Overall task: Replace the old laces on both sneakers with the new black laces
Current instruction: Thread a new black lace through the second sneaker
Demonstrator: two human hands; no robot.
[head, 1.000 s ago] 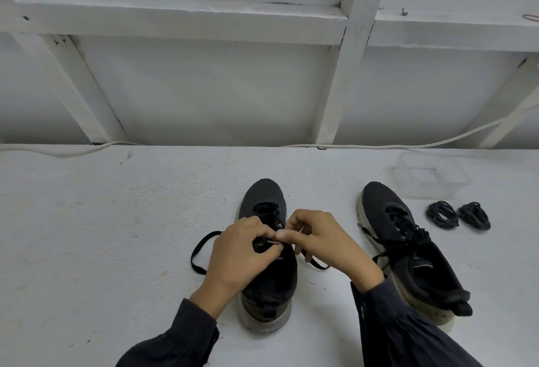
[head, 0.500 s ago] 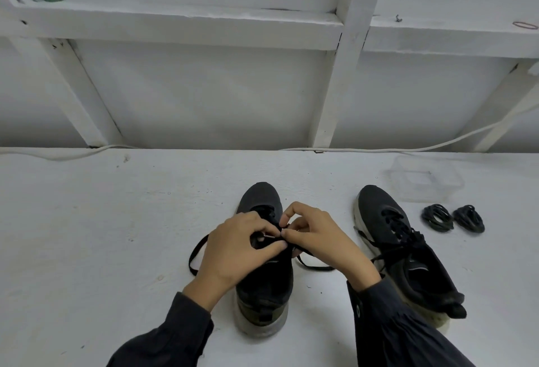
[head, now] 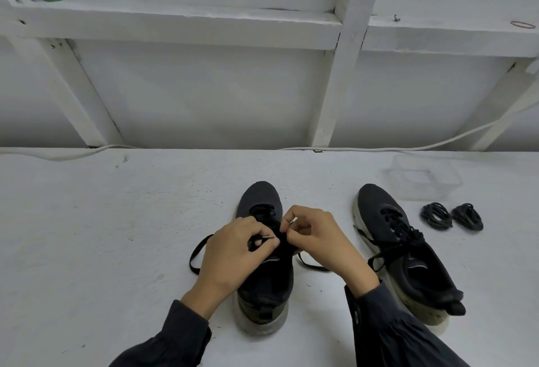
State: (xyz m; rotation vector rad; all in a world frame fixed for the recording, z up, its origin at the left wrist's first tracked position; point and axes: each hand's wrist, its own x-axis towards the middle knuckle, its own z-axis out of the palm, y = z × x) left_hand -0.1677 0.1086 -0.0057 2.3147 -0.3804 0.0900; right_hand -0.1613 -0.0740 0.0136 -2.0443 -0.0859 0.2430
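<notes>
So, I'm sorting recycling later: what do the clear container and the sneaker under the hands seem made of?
Container: likely clear plastic; the table shows through. Sneaker: upper looks like matte black fabric, no shine; sole seems pale rubber or foam.

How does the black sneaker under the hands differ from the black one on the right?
The black sneaker under the hands points straight away; the black sneaker on the right lies angled, toe towards the left. The first one's lace is partly undone, ends trailing on the white table; the right one is laced along its eyelets. The left hand and right hand pinch that lace; nothing touches the right one. Both have pale soles.
</notes>
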